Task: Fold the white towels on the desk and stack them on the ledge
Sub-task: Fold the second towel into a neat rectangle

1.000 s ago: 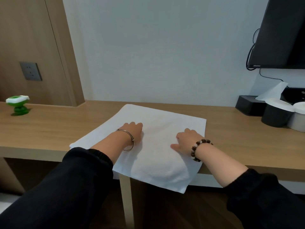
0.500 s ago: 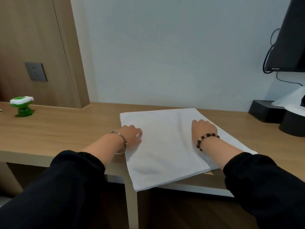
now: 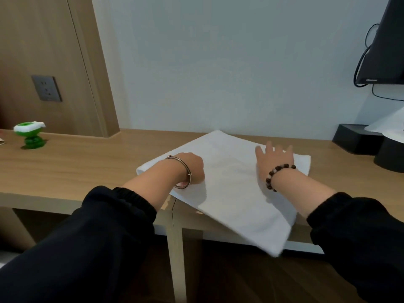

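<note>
One towel (image 3: 231,189) lies flat and skewed on the table (image 3: 87,162), its near corner hanging over the front edge. It looks at most partly folded, so I judge the task early: more folds are due, and nothing in view is stacked on a ledge. The right hand (image 3: 276,157) lies on the towel's far right part, fingers spread and straight, holding nothing, while the left hand (image 3: 193,168) rests on its left part with fingers curled under, and whether they pinch cloth I cannot tell.
</note>
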